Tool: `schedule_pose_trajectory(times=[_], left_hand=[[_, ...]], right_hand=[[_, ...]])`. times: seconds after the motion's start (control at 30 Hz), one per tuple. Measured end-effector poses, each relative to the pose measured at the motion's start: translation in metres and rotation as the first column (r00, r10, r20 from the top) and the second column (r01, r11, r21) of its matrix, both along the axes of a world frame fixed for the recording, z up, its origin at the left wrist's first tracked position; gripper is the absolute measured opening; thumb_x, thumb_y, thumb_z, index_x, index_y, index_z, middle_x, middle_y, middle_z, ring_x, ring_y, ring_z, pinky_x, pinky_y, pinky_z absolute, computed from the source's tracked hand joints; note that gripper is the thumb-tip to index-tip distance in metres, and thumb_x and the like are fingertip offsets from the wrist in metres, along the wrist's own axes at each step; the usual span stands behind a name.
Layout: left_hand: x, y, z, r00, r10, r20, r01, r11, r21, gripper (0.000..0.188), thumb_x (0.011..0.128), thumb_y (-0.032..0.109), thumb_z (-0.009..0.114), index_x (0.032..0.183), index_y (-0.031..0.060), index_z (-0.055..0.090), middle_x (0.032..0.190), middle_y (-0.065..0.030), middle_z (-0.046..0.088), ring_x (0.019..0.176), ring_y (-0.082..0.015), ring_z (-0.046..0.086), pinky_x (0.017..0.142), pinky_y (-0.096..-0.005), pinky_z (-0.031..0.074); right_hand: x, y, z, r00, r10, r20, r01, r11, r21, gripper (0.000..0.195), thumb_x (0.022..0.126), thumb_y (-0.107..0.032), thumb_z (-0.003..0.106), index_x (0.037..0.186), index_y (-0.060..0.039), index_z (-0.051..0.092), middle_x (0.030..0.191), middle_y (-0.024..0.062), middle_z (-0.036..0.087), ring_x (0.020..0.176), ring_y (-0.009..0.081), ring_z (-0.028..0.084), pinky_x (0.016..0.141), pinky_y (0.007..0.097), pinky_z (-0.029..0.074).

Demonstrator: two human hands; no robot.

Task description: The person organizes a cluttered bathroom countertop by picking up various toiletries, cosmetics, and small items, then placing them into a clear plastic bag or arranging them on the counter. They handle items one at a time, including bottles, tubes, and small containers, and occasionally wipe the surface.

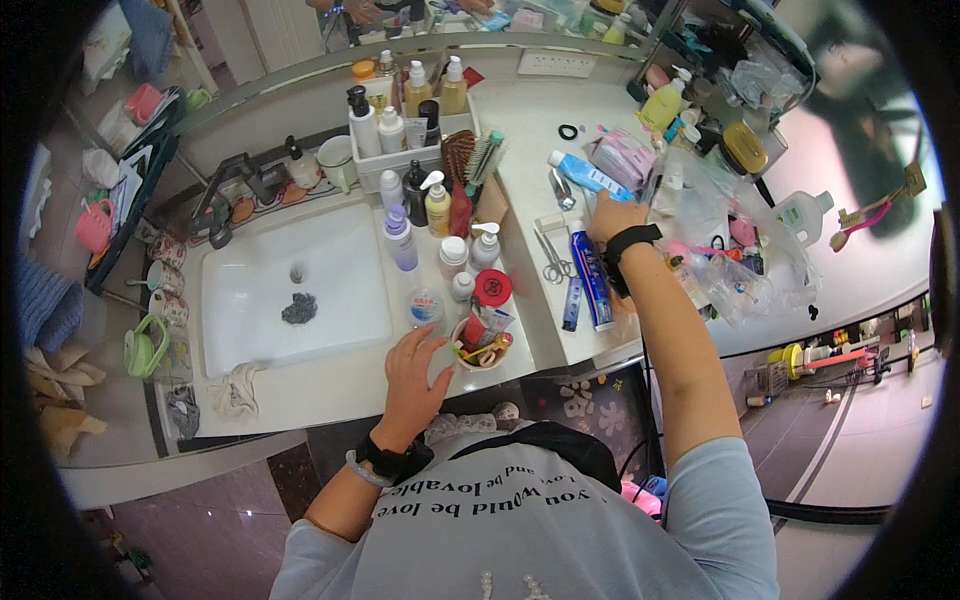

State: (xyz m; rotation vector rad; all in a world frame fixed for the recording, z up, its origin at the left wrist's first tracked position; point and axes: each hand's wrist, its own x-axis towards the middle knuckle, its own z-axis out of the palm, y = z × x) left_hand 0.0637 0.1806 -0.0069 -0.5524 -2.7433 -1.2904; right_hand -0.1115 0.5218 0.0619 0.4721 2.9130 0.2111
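Observation:
My left hand (415, 367) hovers at the counter's front edge with its fingers apart and nothing in it. Close to its fingertips are a clear round container (426, 307) and a cup (480, 361) holding a red tube and small items. On the raised counter at right, my right hand (616, 219) is at the lower end of a light blue tube (589, 174); its fingers are partly hidden, so a grip is unclear. Left of that hand lie a dark blue tube (591, 277), a smaller blue tube (572, 304), scissors (553, 259) and a nail clipper (561, 187).
A white sink (300, 349) with a dark faucet (240, 176) is at left. Pump bottles (436, 202) and a white organizer box (401, 161) crowd the middle. Plastic bags (739, 289), a pink package (622, 157) and a clear bottle (801, 217) lie at right.

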Motion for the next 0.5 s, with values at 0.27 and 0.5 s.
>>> schedule_pose_trajectory(times=[0.27, 0.5], left_hand=[[-0.023, 0.022, 0.015, 0.975, -0.099, -0.197, 0.098, 0.995, -0.015, 0.053, 0.076, 0.011, 0.067, 0.127, 0.0116, 0.054, 0.133, -0.0136, 0.047, 0.123, -0.0335, 0.041, 0.102, -0.0473, 0.030], [-0.079, 0.047, 0.002, 0.911, -0.412, -0.001, 0.412, 0.911, -0.010, 0.045, 0.074, 0.003, 0.067, 0.118, 0.0074, 0.058, 0.113, -0.0125, 0.057, 0.105, -0.0312, 0.054, 0.089, -0.0387, 0.043]], right_hand=[[0.001, 0.014, 0.017, 0.997, 0.047, -0.062, -0.051, 0.997, -0.064, 0.048, 0.073, -0.027, 0.065, 0.111, -0.0023, 0.050, 0.097, 0.0216, 0.066, 0.091, 0.0363, 0.065, 0.077, 0.0454, 0.052], [0.048, 0.009, 0.074, 0.958, 0.189, -0.217, -0.206, 0.976, -0.063, 0.021, 0.075, -0.015, 0.060, 0.093, -0.0035, 0.063, 0.096, 0.0183, 0.066, 0.089, 0.0353, 0.064, 0.076, 0.0442, 0.052]])
